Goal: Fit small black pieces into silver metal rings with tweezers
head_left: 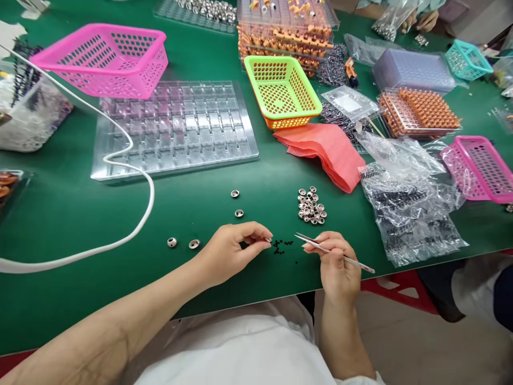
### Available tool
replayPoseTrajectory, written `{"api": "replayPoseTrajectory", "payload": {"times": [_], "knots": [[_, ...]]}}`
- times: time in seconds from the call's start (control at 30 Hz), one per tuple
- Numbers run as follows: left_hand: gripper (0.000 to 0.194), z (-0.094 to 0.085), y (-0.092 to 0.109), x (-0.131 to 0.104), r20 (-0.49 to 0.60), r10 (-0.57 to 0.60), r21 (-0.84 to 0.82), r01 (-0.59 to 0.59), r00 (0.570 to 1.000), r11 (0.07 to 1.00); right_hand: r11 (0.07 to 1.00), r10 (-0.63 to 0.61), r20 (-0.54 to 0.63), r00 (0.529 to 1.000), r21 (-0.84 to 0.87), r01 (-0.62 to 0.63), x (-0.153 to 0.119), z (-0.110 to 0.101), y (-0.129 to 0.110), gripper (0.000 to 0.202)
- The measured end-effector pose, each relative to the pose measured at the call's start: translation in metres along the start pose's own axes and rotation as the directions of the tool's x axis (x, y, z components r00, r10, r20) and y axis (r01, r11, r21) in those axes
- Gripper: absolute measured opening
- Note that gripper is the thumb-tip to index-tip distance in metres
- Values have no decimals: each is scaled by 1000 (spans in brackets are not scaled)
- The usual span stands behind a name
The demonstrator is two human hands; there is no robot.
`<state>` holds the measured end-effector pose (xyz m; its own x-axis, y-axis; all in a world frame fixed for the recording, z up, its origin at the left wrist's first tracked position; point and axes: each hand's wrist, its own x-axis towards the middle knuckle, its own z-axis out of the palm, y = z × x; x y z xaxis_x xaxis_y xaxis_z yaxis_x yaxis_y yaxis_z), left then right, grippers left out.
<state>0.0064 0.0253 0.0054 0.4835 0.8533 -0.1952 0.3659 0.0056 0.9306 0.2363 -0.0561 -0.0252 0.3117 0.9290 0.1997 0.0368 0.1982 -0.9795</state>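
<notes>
1. i'm watching the left hand [236, 246] pinching a small metal piece [268, 239], mostly hidden, between thumb and index finger, just beside the black bits [277, 244] on the green table [200, 206].
2. i'm seeing the right hand [340, 262] holding tweezers [311, 241] pen-like, fingers pressing around them; the tips are pointing toward the black bits, but i'm unable to tell whether they're gripping anything.
3. i'm noting rounded metal cups [311, 206] clustering beyond the right hand; if the pinched piece is matching them, i'm judging it light, stiff and slippery, so i'd be gripping opposite sides of its rim.
4. i'm guessing the black bits are weighing almost nothing and skittering easily; i'd be nipping each gently by its edge.
</notes>
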Motion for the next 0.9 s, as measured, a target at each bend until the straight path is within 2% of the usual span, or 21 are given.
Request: {"api": "replayPoseTrajectory", "payload": {"times": [0.13, 0.33, 0.43, 0.63, 0.77, 0.9], "knots": [[13, -3, 4, -1, 14, 10, -34, -9, 1000, 999, 998, 43, 5, 999, -39, -43, 0, 0, -4, 3], [17, -1, 5, 0, 13, 9, -13, -9, 1000, 1000, 995, 33, 13, 999, -98, -31, -3, 2, -5, 12], [12, 2, 3, -1, 4, 10, -28, -10, 1000, 1000, 994, 50, 20, 999, -98, -48, -3, 1, -6, 12], [20, 3, 2, -2, 39, -11, -41, 12, 999, 999, 995, 57, 14, 998, -77, -55, -5, 2, -10, 12], [21, 3, 2, -2, 74, -39, -78, 45, 996, 996, 994, 14, 14, 1000, -113, -12, -10, -1, -12, 16], [22, 5, 0, -3, 100, -57, -157, 72, 993, 985, 986, -36, 77, 996, -162, 48, -12, -4, -11, 24]]}}
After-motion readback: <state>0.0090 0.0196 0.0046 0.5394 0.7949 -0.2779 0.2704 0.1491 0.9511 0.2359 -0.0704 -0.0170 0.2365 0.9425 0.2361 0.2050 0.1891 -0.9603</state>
